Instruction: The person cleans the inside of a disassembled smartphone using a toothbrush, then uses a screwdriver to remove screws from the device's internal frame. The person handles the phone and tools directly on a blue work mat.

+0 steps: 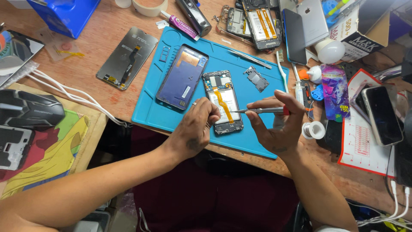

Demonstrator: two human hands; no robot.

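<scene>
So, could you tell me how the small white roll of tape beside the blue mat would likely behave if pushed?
The small white roll of tape lies flat on its side, so it would probably slide, not roll. It looks light, so a nudge from the right hand nearby could easily shift it. Stood on edge, it would likely roll.

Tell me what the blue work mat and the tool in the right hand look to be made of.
The flat blue work mat looks like matte silicone or rubber: moulded compartments, no glare. The thin silver tool in the right hand looks like bare metal, with a bright sheen and a red band; it could be a screwdriver.
</scene>
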